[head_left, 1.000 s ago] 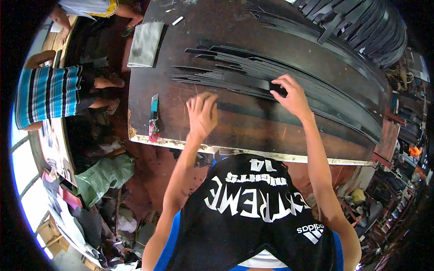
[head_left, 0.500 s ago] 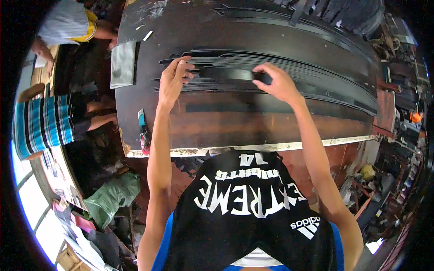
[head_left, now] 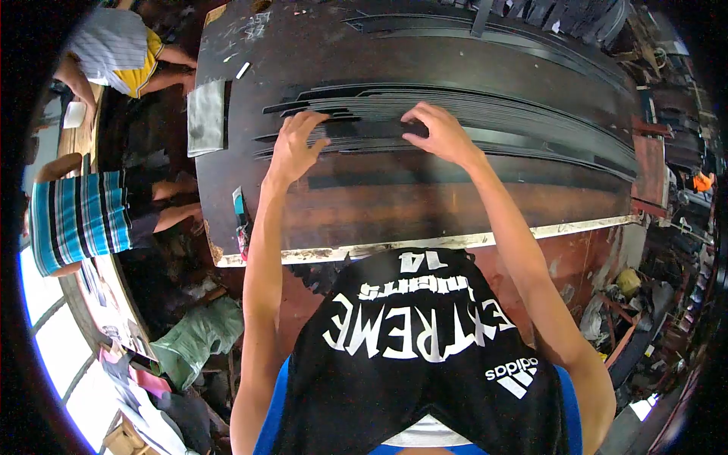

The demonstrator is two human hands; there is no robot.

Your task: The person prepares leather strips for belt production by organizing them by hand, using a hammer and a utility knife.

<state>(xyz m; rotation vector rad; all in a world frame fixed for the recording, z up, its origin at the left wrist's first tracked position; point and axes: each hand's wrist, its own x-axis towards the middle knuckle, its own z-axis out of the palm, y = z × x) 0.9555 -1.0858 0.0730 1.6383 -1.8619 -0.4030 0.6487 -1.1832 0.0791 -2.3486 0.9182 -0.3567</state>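
My left hand [head_left: 297,150] is over the left ends of a row of long, thin black strips [head_left: 485,112] on the dark tabletop. Its fingers are curved, and the thumb stands apart from them. Between my two hands lies a short, wider black strip [head_left: 368,129], low over the long strips. My right hand [head_left: 442,135] has its thumb and fingers at the two long edges of this strip's right end. Whether my left fingers touch the strip is hard to see.
A cutter with a teal part [head_left: 239,205] lies at the table's left front. Behind it are a grey sheet [head_left: 205,117] and a white stick [head_left: 243,70]. More dark strips [head_left: 425,26] lie at the back. Two people, one in a striped garment [head_left: 80,220], are at the left.
The short black strip has gone from blurred to nearly still, lower over the long strips. My right hand has moved left, and my left hand has lowered, its fingers now more curved.
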